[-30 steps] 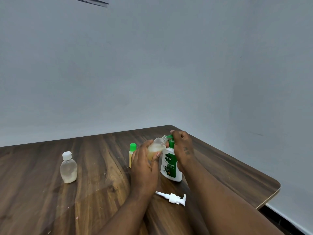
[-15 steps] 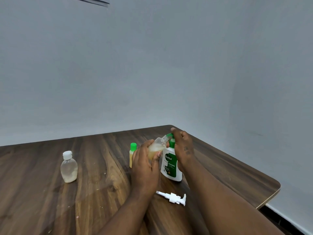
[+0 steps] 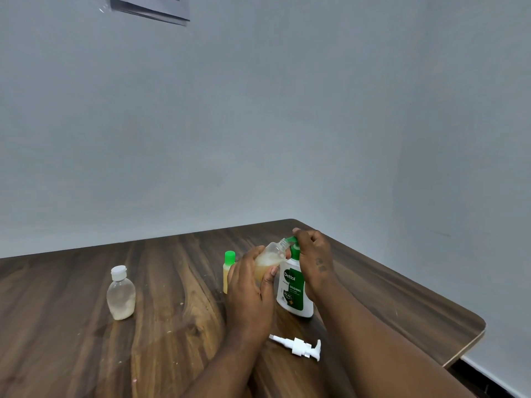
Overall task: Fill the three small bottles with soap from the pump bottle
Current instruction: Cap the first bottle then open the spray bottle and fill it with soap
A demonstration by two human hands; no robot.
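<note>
While the left hand [image 3: 250,288] grips a small clear bottle [image 3: 270,258] with fingers and thumb curled round its lower body, the head view shows that bottle held above the tabletop [image 3: 86,340]. It is tilted so that its uncapped, threaded neck points up and to the right. The neck meets the spout of the green pump head [image 3: 293,240]. Pale yellowish soap fills roughly the lower half of the held bottle.

The right hand [image 3: 313,254] sits on top of the pump bottle [image 3: 294,294], its fingers curled over the pump head from the right and behind. Whether the head is pressed down cannot be told. The pump bottle is white with a green label and stands upright on the tabletop, just right of the left hand and partly hidden by the right wrist.

A slim yellow bottle [image 3: 229,264] with a green cap stands upright just behind the left hand, its lower part hidden by the knuckles. Well apart to the left stands a capped clear bottle [image 3: 120,295] with a white flip top and a pale layer of soap at its bottom.

A loose white pump [image 3: 298,346] lies on its side on the tabletop between the two forearms, near the pump bottle's base. The dark wood tabletop meets a plain grey wall [image 3: 287,110], and a paper sheet [image 3: 152,7] hangs at the top edge.
</note>
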